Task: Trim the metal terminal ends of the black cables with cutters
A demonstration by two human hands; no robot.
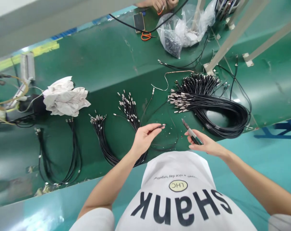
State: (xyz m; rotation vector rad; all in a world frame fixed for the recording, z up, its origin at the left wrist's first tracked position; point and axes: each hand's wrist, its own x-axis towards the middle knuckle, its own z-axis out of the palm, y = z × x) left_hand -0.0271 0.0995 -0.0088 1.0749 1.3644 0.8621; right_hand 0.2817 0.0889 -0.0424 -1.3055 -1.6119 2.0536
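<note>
Cable end (162,126) pinched btwn L fingers (155,132), jutting just past them; R fingers (194,147) grip pointed tool (191,132).

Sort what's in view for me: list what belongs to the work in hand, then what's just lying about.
Seemingly part of the work: black cable end in the left hand; pointed hand tool in the right hand; black cable bundles with connector ends.

Seemingly just lying about: crumpled white cloth; smartphone; orange-handled scissors.

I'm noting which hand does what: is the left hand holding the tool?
No, the right hand holds the tool, while the left hand pinches a cable end.
</note>
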